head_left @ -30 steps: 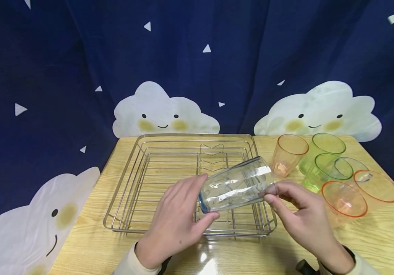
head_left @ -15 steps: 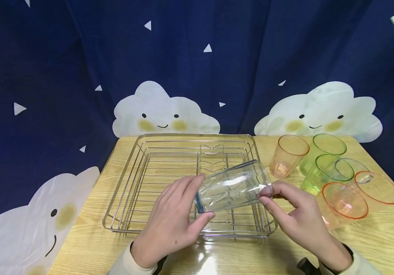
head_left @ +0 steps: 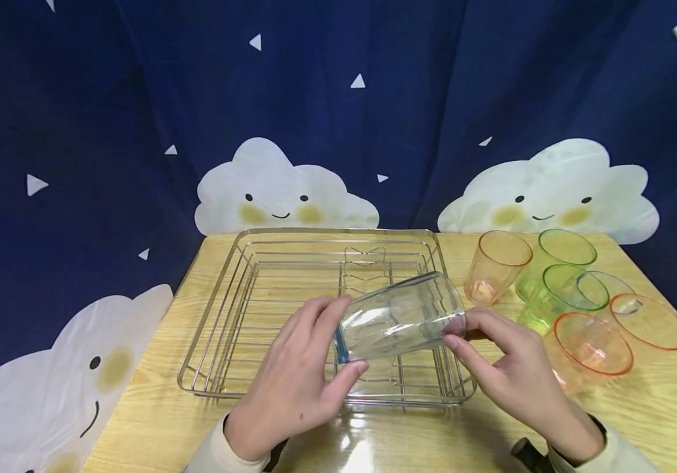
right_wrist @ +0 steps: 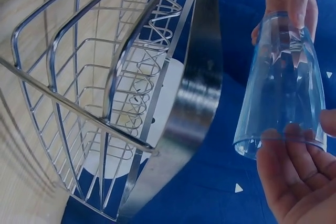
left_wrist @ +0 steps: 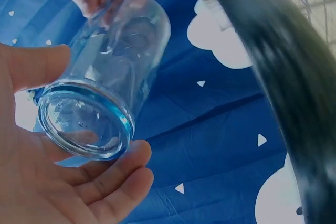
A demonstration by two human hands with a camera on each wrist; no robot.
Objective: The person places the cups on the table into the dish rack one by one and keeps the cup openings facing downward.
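Note:
A clear drinking glass [head_left: 400,318] with a bluish base is tilted on its side over the front right of the wire rack. My left hand [head_left: 293,378] holds its base, thumb below and fingers behind. At the other end, my right hand [head_left: 506,374] pinches the rim between thumb and fingers. In the left wrist view the glass's thick round base [left_wrist: 86,121] faces the camera, with the left thumb and fingers around it. The right wrist view shows the right fingertips [right_wrist: 270,140] at the wide mouth, some of them seen through the glass wall.
A metal wire rack [head_left: 243,396] stands on the wooden table [head_left: 137,420], under the glass. To the right are an orange tumbler [head_left: 494,266], a green tumbler [head_left: 568,289] and several others close together. A dark blue curtain [head_left: 314,85] with clouds hangs behind.
The glass and both hands have shifted slightly to the left. Both hands keep their hold on it, and the tumblers and rack stay in place.

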